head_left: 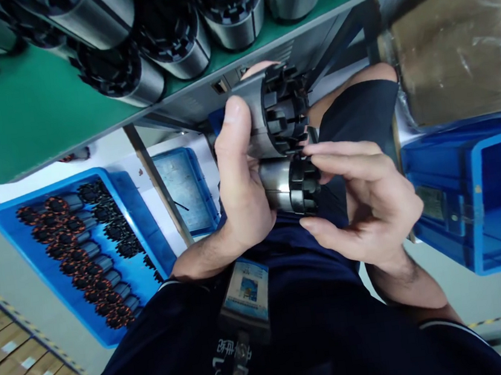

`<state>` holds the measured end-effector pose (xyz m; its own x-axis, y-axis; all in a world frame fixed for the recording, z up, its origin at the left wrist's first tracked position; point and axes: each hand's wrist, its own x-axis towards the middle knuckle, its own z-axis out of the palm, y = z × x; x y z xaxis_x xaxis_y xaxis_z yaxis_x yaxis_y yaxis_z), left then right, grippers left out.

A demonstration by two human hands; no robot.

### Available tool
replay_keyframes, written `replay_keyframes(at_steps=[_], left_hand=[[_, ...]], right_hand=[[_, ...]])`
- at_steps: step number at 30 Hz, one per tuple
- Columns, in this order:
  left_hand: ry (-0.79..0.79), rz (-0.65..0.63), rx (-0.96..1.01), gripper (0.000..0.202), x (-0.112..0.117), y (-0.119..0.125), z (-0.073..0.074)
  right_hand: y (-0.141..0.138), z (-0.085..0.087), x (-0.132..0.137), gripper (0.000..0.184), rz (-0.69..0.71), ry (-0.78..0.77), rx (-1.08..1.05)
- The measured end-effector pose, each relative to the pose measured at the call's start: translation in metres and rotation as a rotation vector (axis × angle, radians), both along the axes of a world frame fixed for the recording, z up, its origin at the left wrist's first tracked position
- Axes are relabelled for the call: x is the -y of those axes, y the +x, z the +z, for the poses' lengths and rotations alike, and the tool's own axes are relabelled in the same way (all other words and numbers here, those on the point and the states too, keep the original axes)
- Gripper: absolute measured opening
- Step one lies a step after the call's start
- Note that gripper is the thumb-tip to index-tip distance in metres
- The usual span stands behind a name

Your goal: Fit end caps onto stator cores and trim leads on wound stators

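Two short metal cylinders with black toothed plastic ends, which look like motor stator cores, are side by side in front of me. My left hand point(243, 182) is closed around them, its thumb pressed on the larger upper stator core point(257, 113). Below that, the smaller stator core point(277, 184) rests against my left palm, its black end facing right. My right hand point(370, 197) is beside that end with thumb and fingers apart. Its fingertips are at the upper edge and the thumb is just below; whether they touch is hard to tell.
Several more stator cores point(235, 28) stand on the green tabletop point(49, 109) above. At left, a blue tray point(152, 224) holds rows of copper-wound parts and black parts. A blue bin point(475, 214) and a plastic-wrapped carton point(452, 47) are at right.
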<state>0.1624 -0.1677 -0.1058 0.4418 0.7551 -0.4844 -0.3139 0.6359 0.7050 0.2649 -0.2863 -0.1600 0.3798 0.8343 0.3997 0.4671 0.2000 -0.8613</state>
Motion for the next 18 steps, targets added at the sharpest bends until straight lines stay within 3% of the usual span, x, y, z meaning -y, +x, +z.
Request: replay_keyframes(at_steps=[6, 18], left_hand=[[-0.050, 0.057, -0.048, 0.041, 0.0030, 0.0032, 0.0005], [0.000, -0.026, -0.099, 0.043, -0.0012, -0.0019, 0.0018]], right_hand=[[0.0055, 0.0017, 0.0026, 0.066, 0.027, -0.020, -0.023], [0.0074, -0.0006, 0.0045, 0.063, -0.008, -0.001, 0.056]])
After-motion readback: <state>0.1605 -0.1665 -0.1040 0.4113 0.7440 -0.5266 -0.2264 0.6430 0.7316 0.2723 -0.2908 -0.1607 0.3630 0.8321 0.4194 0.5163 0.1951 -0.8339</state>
